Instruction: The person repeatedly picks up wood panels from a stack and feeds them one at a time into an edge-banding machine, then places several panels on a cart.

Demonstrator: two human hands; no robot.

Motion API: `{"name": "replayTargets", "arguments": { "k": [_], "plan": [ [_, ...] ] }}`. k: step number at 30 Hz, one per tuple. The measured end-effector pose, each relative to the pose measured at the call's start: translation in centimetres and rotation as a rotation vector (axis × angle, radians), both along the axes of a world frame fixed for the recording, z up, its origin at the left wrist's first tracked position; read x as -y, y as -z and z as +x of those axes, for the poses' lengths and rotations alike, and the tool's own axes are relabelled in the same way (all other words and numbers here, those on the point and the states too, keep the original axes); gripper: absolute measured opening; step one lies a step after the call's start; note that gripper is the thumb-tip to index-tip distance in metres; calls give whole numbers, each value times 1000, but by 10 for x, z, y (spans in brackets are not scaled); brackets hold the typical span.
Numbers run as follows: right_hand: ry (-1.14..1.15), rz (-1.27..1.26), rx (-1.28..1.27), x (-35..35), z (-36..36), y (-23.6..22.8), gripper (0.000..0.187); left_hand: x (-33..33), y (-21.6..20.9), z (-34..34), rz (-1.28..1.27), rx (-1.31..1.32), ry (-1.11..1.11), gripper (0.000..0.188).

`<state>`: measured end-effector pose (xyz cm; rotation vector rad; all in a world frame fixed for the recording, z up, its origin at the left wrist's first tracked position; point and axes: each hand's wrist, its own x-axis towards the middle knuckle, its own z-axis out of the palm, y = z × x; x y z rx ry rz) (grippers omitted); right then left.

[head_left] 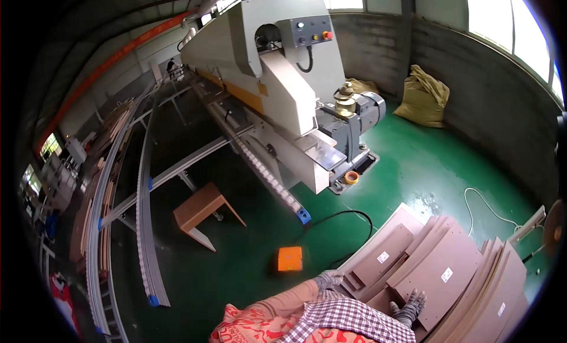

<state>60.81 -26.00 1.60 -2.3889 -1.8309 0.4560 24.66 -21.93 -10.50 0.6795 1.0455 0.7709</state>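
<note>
Several brown panels (440, 254) lie in stacks at right. The right hand (409, 309), gloved, spreads its fingers over one's edge, unclosed; the left hand (329, 278) is beside the leftmost stack, its grip I can't tell. An orange box (290, 258) sits nearby.

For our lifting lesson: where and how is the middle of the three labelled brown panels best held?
Probably at the near edge of the brown panel, coming from the person's side: its broad, flat face offers little purchase, and the right grip rests at that edge.
</note>
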Motion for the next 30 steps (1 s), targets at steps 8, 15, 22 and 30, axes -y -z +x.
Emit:
{"name": "replayTargets", "arguments": {
  "k": [8,15,22,30],
  "plan": [
    [-236,49,296,-32,54,86,83,25,-6,-61,-194,-3,-359,48],
    [-347,464,164,-51,-2,47,67,19,-8,-125,-109,1,-571,44],
    [-367,285,-372,-79,-81,36,55,29,-24,-208,73,224,-1088,35],
    [-245,-8,-913,-78,-130,69,42,-10,-69,-286,129,367,-1217,33]
  ]
}}
